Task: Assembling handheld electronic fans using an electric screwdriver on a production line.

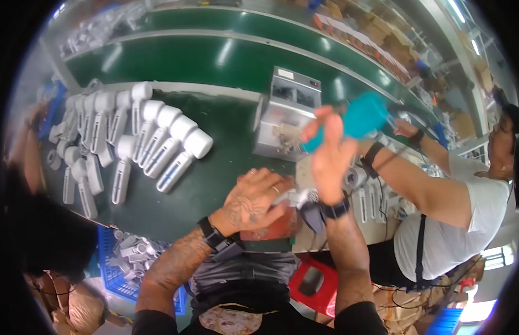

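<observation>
My left hand [256, 201] lies over a reddish block [268, 228] at the table's near edge. Its fingers curl onto a small white plastic part [295, 196], which they partly cover. Raised to the right of it, my right hand [333, 159] has its fingers around a teal, blurred handheld tool [362, 117]; the tool's exact kind is unclear. Just behind this hand stands a grey metal box-shaped machine [287, 120] with a window on top. Fanned out on the left are several white plastic pieces [169, 157] with round heads and slotted handles.
A co-worker [449, 206] in a white top sits close at right, an arm reaching beside my right hand. Another person's arm [30, 148] shows at far left. Below are a blue basket [111, 279] of white parts and a red stool [312, 287]. A green conveyor [203, 56] runs behind.
</observation>
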Demonstrator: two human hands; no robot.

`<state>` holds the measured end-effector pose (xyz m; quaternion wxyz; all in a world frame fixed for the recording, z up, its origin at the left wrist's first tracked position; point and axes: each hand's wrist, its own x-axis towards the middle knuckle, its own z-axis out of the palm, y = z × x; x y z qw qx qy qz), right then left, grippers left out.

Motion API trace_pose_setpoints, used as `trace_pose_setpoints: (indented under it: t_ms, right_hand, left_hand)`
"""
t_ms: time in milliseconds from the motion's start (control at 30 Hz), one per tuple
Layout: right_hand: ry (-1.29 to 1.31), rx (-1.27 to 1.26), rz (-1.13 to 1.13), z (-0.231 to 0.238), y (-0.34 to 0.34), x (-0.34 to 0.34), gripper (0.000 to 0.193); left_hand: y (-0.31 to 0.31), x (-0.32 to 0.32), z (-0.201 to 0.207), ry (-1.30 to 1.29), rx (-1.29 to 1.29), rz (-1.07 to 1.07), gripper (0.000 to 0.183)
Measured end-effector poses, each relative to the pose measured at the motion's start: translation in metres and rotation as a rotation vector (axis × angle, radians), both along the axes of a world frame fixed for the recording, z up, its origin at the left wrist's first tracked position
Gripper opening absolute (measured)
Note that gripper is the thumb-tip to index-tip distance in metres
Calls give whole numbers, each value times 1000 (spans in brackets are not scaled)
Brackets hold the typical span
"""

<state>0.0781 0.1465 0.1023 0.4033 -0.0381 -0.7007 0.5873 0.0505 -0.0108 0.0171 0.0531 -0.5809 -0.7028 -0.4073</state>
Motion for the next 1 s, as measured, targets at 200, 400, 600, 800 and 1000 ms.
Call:
trace_pose_setpoints:
  t_ms: [200, 400, 600, 800, 1000]
  right_hand:
    - [15, 46, -8, -19, 5, -27, 33]
    - [-138, -17, 6, -19, 2, -4, 37]
    - [-8, -211, 61, -17, -4, 67, 56]
    - [-82, -182, 29, -28, -10, 92, 69]
    - [-90, -214, 35, -36, -11, 92, 67]
  left_hand:
    - [2, 9, -2, -34, -16, -4, 42]
    - [1, 9, -1, -1, 3, 9, 41]
    - [7, 3, 1, -26, -48, -36, 39]
    - [3, 3, 9, -97, -154, -92, 37]
    - [1, 7, 6, -131, -135, -95, 39]
